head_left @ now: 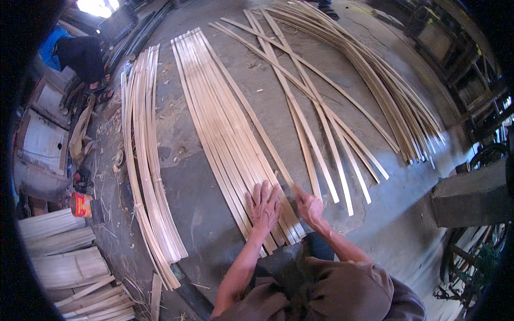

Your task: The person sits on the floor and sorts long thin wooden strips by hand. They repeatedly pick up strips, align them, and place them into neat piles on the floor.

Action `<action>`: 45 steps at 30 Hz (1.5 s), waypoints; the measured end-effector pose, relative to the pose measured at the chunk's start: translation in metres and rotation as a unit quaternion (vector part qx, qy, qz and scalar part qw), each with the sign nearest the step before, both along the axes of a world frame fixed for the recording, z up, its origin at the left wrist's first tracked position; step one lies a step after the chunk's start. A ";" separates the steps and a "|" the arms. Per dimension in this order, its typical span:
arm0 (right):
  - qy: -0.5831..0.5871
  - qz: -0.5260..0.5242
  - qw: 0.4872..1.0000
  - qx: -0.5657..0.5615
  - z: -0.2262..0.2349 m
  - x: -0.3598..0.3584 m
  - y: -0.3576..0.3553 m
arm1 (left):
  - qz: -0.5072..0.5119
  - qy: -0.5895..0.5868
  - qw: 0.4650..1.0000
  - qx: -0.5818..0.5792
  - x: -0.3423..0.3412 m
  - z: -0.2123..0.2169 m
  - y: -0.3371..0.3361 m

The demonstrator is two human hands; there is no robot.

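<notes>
A flat row of long, pale bamboo strips [225, 128] lies side by side on the floor in front of me. My left hand [263, 206] rests palm down near the row's close end, its fingers spread over the strips. Just right of it, my right hand [309, 207] is closed around the near end of a single bamboo strip [262, 134]. This strip runs slightly apart from the row's right edge and meets it at the far end. The fingers hide the strip's tip.
Several loose strips [305, 91] lie crossed to the right, beyond them a large bundle [369, 75]. Another bundle [144, 150] lies left, near a red tub [81, 205] and stacked slats [69, 267]. A concrete block [474, 192] stands right. A person [80, 59] is at the far left.
</notes>
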State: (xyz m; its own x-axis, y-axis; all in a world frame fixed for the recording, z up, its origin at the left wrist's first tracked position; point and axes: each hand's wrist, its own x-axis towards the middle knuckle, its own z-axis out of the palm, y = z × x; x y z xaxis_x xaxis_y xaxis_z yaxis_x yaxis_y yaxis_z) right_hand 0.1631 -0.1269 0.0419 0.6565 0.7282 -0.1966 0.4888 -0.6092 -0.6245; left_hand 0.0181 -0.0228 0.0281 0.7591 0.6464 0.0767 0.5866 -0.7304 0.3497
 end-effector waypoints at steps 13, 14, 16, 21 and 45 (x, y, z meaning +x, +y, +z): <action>-0.054 -0.071 0.973 0.215 0.052 0.046 0.004 | -0.007 0.044 0.999 0.028 0.002 -0.006 0.001; -0.067 -0.069 0.973 0.209 0.043 0.049 0.003 | -0.008 0.045 0.999 0.027 0.003 -0.006 0.000; -0.040 -0.065 0.982 0.171 0.048 0.050 0.007 | -0.005 0.047 0.999 0.026 0.000 -0.006 0.000; -0.002 -0.080 0.986 0.148 0.036 0.058 0.007 | -0.005 0.036 0.999 0.005 0.001 0.000 0.001; 0.009 0.051 0.998 0.037 -0.015 -0.018 0.010 | 0.016 0.035 0.999 -0.007 -0.001 -0.015 0.004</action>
